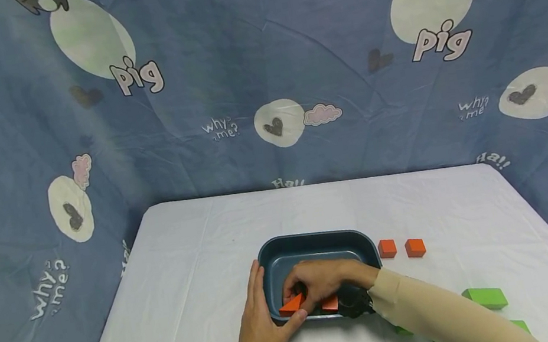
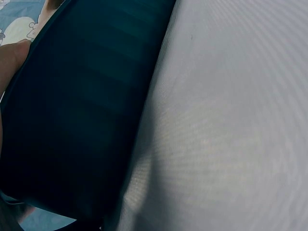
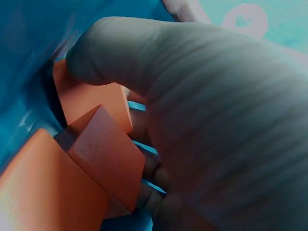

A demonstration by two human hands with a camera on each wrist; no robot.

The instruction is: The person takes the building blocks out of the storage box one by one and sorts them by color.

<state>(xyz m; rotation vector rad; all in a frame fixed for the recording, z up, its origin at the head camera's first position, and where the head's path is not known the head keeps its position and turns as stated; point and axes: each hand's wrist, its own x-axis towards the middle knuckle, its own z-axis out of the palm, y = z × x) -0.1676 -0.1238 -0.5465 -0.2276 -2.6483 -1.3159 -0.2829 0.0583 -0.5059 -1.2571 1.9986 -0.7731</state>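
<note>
Tray [image 1: 312, 241], right grip [image 1: 318, 277] pinching orange block [image 3: 98, 98] inside, left grip [image 1: 261, 322] spread against rim

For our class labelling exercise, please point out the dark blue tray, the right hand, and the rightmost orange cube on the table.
Dark blue tray [image 1: 312, 243]: head view, inside of its far wall.
Right hand [image 1: 319, 278]: head view, back of the hand.
Rightmost orange cube [image 1: 415, 249]: head view, front face.

A white table [image 1: 201, 254] bears a tray [image 1: 288, 261], orange cubes [image 1: 415, 248], green blocks [image 1: 486, 298].
</note>
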